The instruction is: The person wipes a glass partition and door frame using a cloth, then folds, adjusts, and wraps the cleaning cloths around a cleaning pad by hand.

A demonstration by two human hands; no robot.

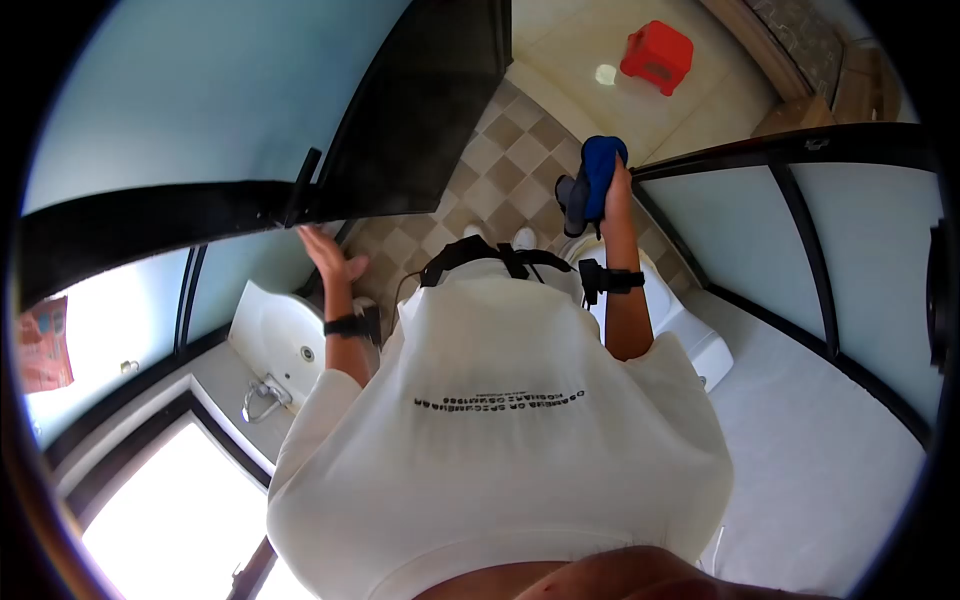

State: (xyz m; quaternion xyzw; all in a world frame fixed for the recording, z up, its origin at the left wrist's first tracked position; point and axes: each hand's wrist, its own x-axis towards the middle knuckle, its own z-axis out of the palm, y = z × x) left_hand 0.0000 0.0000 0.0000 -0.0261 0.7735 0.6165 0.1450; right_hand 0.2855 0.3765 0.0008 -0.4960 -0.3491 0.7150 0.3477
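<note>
My right hand (617, 190) is closed on a soft blue and grey bundle (598, 175) that looks like folded cloth; its exact kind I cannot make out. The bundle hangs in front of me, over the checkered floor (525, 140). On the other side, my left hand (325, 254) is stretched out with fingers straight and thumb apart. Its fingertips are at the lower edge of a black-framed frosted glass door (230, 205), close to the black door handle (302, 188). Whether they touch the frame is hard to tell. Both wrists wear black bands.
A white washbasin (285, 340) with a metal tap (265, 397) lies left. The white toilet (680, 330) stands at my right, by a frosted glass partition (740, 210). Past the raised threshold (550, 95) is a red stool (658, 57). A bright window (170, 510) is behind left.
</note>
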